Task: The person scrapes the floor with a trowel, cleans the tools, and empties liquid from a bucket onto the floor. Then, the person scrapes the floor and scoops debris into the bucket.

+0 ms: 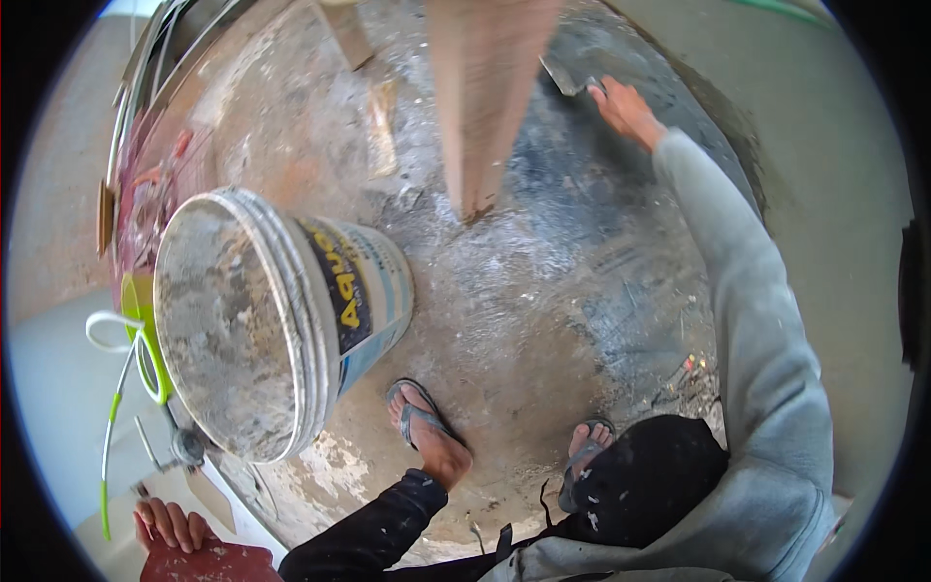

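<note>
My right hand, at the end of a grey sleeve, reaches out to the far right, close to the grey wall. Its fingers close round the handle of a scraper with a flat metal blade. At the lower left, the fingers of my left hand curl over the edge of a dark red flat piece flecked with white. The rest of that piece runs out of the picture.
A large white plaster-crusted bucket stands to the left. An upright wooden post rises from the stained floor ahead. My sandalled feet are below it. Green and white tubing loops beyond the bucket, and a grey wall bounds the right.
</note>
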`<move>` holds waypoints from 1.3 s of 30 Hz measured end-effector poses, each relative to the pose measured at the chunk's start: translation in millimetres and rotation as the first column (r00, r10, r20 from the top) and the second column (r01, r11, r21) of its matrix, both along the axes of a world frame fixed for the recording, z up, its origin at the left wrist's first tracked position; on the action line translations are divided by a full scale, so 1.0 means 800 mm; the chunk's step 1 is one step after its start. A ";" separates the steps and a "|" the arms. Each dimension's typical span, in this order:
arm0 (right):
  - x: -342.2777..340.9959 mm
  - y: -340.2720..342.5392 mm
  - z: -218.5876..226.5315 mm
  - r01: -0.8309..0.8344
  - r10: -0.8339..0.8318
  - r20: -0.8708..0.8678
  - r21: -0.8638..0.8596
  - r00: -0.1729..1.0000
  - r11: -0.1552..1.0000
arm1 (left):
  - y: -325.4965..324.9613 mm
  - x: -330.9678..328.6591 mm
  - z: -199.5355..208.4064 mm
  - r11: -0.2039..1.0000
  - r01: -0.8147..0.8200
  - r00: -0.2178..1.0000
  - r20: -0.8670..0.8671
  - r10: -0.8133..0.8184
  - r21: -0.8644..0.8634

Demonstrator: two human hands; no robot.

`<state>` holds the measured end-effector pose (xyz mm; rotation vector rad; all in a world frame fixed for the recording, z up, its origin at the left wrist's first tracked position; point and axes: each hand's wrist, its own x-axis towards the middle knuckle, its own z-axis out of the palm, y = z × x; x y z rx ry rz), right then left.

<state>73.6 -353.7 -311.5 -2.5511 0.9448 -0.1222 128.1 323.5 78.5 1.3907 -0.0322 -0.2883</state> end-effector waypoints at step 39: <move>-0.231 0.230 0.142 0.129 -0.752 -0.066 0.991 0.655 0.025 | -0.149 0.001 -0.054 0.965 -0.192 0.971 0.178 0.159 0.180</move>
